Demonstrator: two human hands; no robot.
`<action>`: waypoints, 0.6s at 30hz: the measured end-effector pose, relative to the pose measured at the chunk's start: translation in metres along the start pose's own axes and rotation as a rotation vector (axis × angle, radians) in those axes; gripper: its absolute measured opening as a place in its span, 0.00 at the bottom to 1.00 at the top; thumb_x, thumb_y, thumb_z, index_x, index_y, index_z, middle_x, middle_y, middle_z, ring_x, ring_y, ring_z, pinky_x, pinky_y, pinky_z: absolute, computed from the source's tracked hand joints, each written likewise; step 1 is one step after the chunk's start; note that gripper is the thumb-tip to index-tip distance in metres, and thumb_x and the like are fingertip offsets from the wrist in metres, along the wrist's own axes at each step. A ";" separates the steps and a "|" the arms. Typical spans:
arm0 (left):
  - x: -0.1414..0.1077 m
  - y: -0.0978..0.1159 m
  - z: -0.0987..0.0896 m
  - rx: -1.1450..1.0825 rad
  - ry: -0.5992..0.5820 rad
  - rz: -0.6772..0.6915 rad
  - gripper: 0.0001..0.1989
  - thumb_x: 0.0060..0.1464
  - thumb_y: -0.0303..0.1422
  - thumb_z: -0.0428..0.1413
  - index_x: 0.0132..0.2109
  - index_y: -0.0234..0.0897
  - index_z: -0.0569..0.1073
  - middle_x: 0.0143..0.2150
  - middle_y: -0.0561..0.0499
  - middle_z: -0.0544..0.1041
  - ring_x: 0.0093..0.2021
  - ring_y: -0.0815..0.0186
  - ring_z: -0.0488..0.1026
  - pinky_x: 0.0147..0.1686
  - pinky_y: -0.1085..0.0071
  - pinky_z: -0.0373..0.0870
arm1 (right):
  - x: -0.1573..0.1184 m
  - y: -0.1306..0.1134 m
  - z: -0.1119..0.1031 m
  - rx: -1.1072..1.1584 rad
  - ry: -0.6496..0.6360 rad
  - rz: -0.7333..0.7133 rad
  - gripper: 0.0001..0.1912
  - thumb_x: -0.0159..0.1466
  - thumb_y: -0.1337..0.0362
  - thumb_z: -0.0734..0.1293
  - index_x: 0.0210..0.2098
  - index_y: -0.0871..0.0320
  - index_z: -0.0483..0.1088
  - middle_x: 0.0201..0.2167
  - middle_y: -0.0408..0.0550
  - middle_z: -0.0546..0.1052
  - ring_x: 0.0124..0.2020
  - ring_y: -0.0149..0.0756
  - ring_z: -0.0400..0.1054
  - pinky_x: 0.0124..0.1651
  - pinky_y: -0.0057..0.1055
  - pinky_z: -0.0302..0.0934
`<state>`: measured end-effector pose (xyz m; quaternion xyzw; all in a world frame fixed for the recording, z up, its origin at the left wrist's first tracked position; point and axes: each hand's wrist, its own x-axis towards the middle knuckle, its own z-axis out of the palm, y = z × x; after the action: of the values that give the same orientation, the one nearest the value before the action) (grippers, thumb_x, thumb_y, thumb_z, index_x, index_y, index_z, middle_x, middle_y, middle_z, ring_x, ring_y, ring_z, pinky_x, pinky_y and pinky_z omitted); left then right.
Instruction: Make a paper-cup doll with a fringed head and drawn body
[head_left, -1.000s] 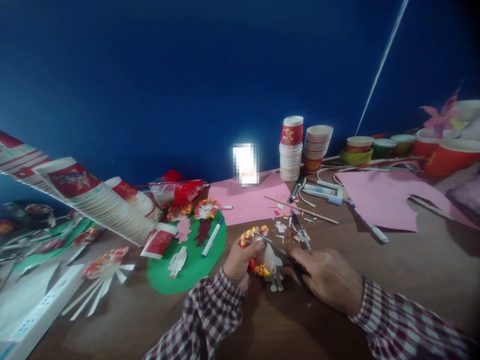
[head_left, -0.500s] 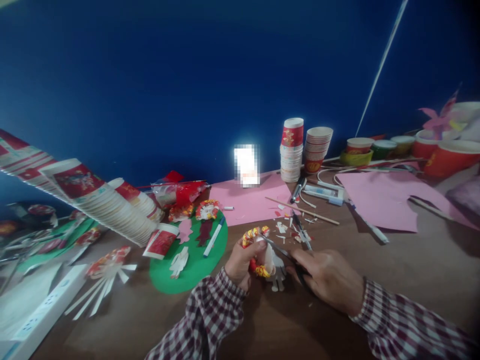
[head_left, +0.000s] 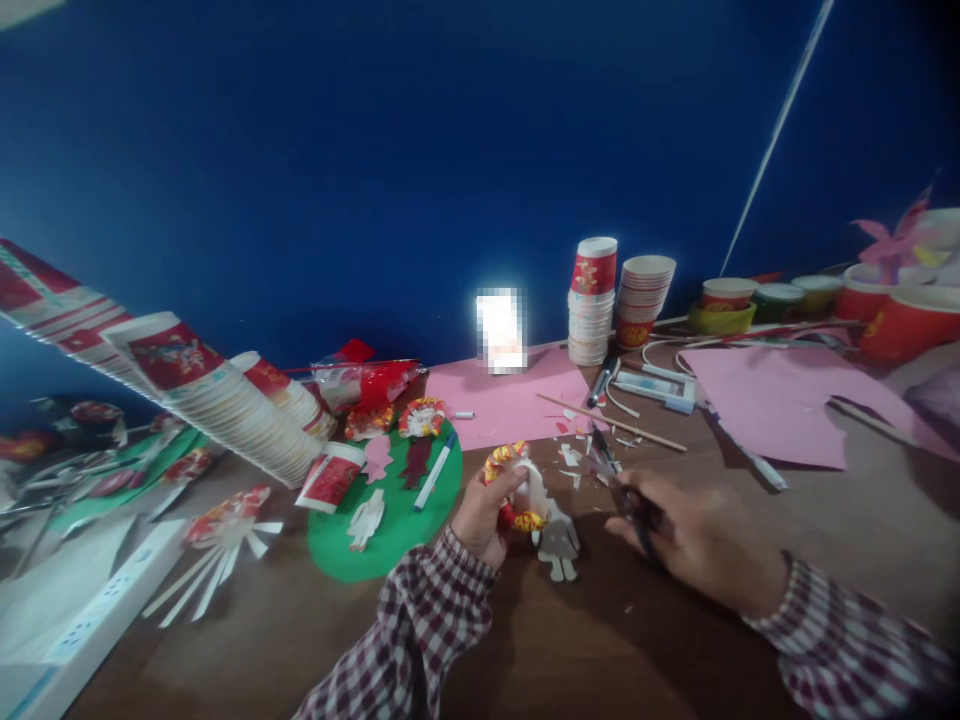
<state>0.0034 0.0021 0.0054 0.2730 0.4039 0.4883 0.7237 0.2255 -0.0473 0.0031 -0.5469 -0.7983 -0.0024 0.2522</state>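
Pinched in my left hand point(head_left: 484, 510) is a cut paper-cup piece point(head_left: 529, 521), with a twisted red-and-yellow rim around a white base. My right hand point(head_left: 694, 530), blurred, grips dark-handled scissors point(head_left: 637, 520) to the right of that piece, apart from it. On the table just below the cup piece lies a pale doll-shaped paper cutout point(head_left: 560, 550). A green paper disc point(head_left: 330, 555) left of my hands bears a white figure cutout point(head_left: 367, 520), a pink one point(head_left: 377, 458) and a dark red one point(head_left: 417, 462), plus a marker point(head_left: 436, 472).
Stacked paper cups stand upright point(head_left: 589, 330) at the back and lean point(head_left: 225, 405) at the left. Pink sheets point(head_left: 772, 400) lie behind, near a wooden stick point(head_left: 645, 434) and paper scraps point(head_left: 570, 455). A power strip point(head_left: 105, 610) and a fringed cup piece point(head_left: 225, 545) are at left.
My right hand with the scissors has drawn back to the right, away from the cup piece. My left hand still holds the piece. The whole view has shifted slightly.
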 end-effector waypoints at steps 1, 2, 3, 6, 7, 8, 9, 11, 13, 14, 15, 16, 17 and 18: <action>0.001 0.000 -0.001 -0.003 0.006 0.013 0.22 0.32 0.36 0.70 0.34 0.33 0.70 0.23 0.56 0.72 0.21 0.73 0.69 0.24 0.75 0.72 | 0.001 0.008 -0.004 -0.028 -0.008 0.077 0.17 0.62 0.53 0.64 0.46 0.56 0.66 0.31 0.48 0.79 0.28 0.38 0.74 0.28 0.28 0.57; 0.002 -0.001 -0.001 -0.005 0.011 0.025 0.22 0.32 0.36 0.70 0.34 0.32 0.71 0.24 0.56 0.73 0.22 0.73 0.70 0.26 0.75 0.73 | 0.003 0.016 -0.009 -0.103 -0.030 0.161 0.16 0.62 0.55 0.64 0.46 0.55 0.65 0.28 0.47 0.79 0.26 0.39 0.74 0.25 0.28 0.54; 0.003 -0.001 -0.002 -0.004 0.016 0.036 0.22 0.32 0.35 0.71 0.34 0.32 0.71 0.24 0.56 0.73 0.22 0.73 0.70 0.27 0.75 0.73 | 0.005 0.023 -0.014 -0.215 -0.078 0.266 0.17 0.61 0.57 0.64 0.48 0.56 0.64 0.25 0.47 0.78 0.23 0.41 0.73 0.23 0.29 0.50; 0.004 -0.003 -0.002 0.004 0.021 0.053 0.23 0.31 0.34 0.71 0.35 0.33 0.71 0.24 0.56 0.73 0.22 0.73 0.70 0.25 0.75 0.72 | 0.008 0.037 -0.031 -0.379 -0.254 0.385 0.11 0.60 0.64 0.63 0.43 0.55 0.62 0.23 0.48 0.77 0.23 0.43 0.72 0.23 0.30 0.44; 0.004 -0.003 -0.002 0.010 0.019 0.052 0.23 0.30 0.33 0.71 0.34 0.33 0.71 0.24 0.56 0.73 0.20 0.73 0.69 0.23 0.75 0.71 | 0.008 0.040 -0.036 -0.406 -0.279 0.368 0.09 0.60 0.67 0.63 0.41 0.55 0.62 0.24 0.49 0.77 0.25 0.43 0.72 0.23 0.30 0.45; 0.003 -0.003 -0.002 0.016 0.015 0.047 0.22 0.30 0.33 0.71 0.33 0.33 0.71 0.22 0.57 0.72 0.19 0.73 0.68 0.22 0.75 0.70 | 0.008 0.041 -0.041 -0.418 -0.297 0.332 0.09 0.59 0.69 0.62 0.40 0.56 0.62 0.25 0.50 0.76 0.26 0.44 0.73 0.24 0.30 0.46; 0.003 -0.003 -0.002 0.022 0.010 0.040 0.22 0.30 0.33 0.71 0.31 0.32 0.70 0.21 0.57 0.71 0.18 0.74 0.67 0.20 0.75 0.69 | 0.007 0.043 -0.044 -0.420 -0.312 0.301 0.10 0.58 0.72 0.62 0.40 0.56 0.62 0.26 0.51 0.76 0.28 0.44 0.73 0.26 0.31 0.47; 0.002 -0.002 -0.002 0.029 0.001 0.032 0.21 0.30 0.34 0.71 0.29 0.32 0.69 0.19 0.58 0.69 0.16 0.74 0.66 0.17 0.76 0.66 | 0.005 0.048 -0.049 -0.369 -0.341 0.265 0.13 0.56 0.74 0.62 0.41 0.58 0.64 0.28 0.54 0.77 0.31 0.46 0.73 0.29 0.31 0.51; 0.002 -0.001 -0.003 0.028 -0.008 0.033 0.21 0.30 0.34 0.71 0.29 0.32 0.68 0.18 0.58 0.68 0.16 0.74 0.65 0.17 0.77 0.65 | 0.004 0.058 -0.050 -0.249 -0.368 0.279 0.17 0.53 0.72 0.65 0.43 0.59 0.66 0.34 0.57 0.78 0.36 0.47 0.73 0.32 0.32 0.54; 0.002 -0.001 -0.003 0.024 -0.014 0.035 0.21 0.31 0.35 0.71 0.29 0.33 0.69 0.18 0.58 0.68 0.16 0.74 0.66 0.17 0.77 0.65 | 0.004 0.064 -0.050 -0.169 -0.369 0.282 0.19 0.52 0.69 0.68 0.44 0.58 0.66 0.37 0.59 0.78 0.37 0.48 0.73 0.34 0.32 0.56; 0.002 0.000 -0.003 0.019 -0.022 0.038 0.21 0.31 0.35 0.71 0.30 0.33 0.69 0.19 0.58 0.68 0.16 0.73 0.66 0.17 0.77 0.66 | 0.004 0.071 -0.049 -0.090 -0.374 0.276 0.22 0.50 0.68 0.69 0.45 0.58 0.66 0.39 0.59 0.78 0.38 0.48 0.73 0.35 0.32 0.57; 0.002 0.000 -0.004 0.013 -0.030 0.039 0.21 0.32 0.35 0.70 0.31 0.33 0.69 0.19 0.58 0.69 0.17 0.73 0.67 0.18 0.77 0.66 | 0.003 0.077 -0.049 -0.022 -0.375 0.261 0.23 0.51 0.68 0.69 0.46 0.57 0.67 0.40 0.59 0.78 0.38 0.47 0.73 0.35 0.32 0.57; 0.003 0.001 -0.004 0.007 -0.041 0.040 0.20 0.33 0.35 0.70 0.32 0.33 0.69 0.20 0.57 0.69 0.18 0.73 0.67 0.19 0.77 0.67 | 0.003 0.083 -0.049 0.017 -0.368 0.243 0.23 0.52 0.68 0.68 0.47 0.57 0.67 0.42 0.59 0.77 0.40 0.46 0.73 0.36 0.32 0.57; 0.003 0.001 -0.005 -0.001 -0.050 0.041 0.20 0.34 0.35 0.70 0.32 0.33 0.70 0.21 0.57 0.69 0.19 0.73 0.68 0.19 0.77 0.67 | 0.002 0.088 -0.049 0.015 -0.339 0.250 0.21 0.53 0.68 0.68 0.47 0.58 0.67 0.41 0.59 0.78 0.39 0.45 0.73 0.36 0.32 0.57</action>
<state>-0.0006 0.0058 0.0029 0.2932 0.3797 0.4962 0.7236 0.3214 -0.0246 0.0230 -0.6325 -0.7551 0.1269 0.1167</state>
